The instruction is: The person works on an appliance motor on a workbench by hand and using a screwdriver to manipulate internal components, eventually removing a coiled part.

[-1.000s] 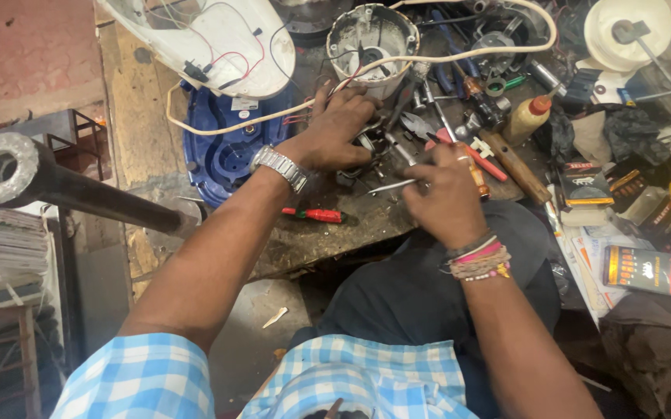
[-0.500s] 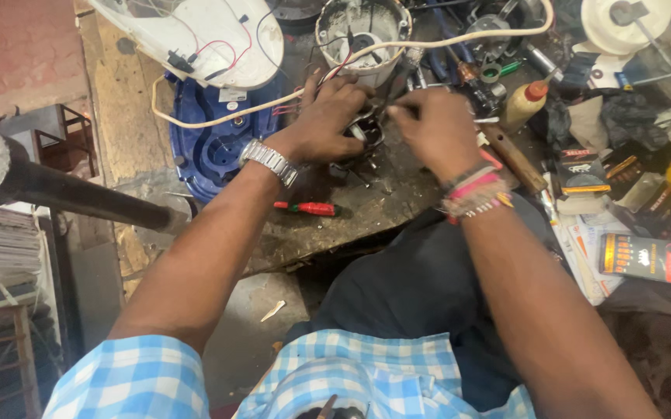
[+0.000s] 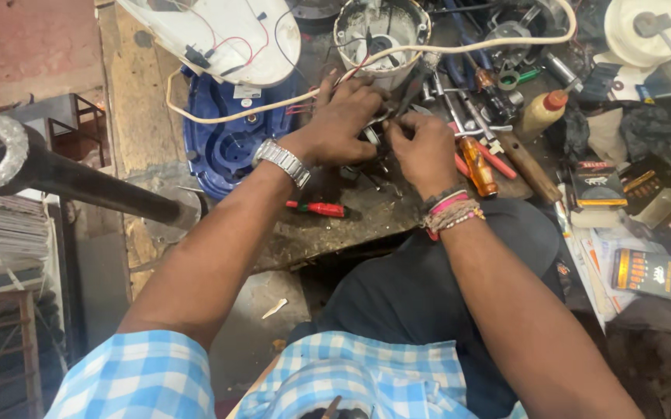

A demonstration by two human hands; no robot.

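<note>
My right hand (image 3: 427,147) has come back in from the tool pile and now meets my left hand (image 3: 343,124) over the small metal part (image 3: 376,133) on the bench (image 3: 335,225). Both hands pinch it between fingertips, so the fiddly work resumes. The red screwdriver (image 3: 318,208) lies below my left wrist, the orange-handled one (image 3: 478,164) just right of my right hand.

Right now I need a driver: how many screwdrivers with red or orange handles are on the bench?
2 clear ones: a small red screwdriver under the left forearm, and an orange screwdriver right of the right hand. More may hide in the clutter.
</note>
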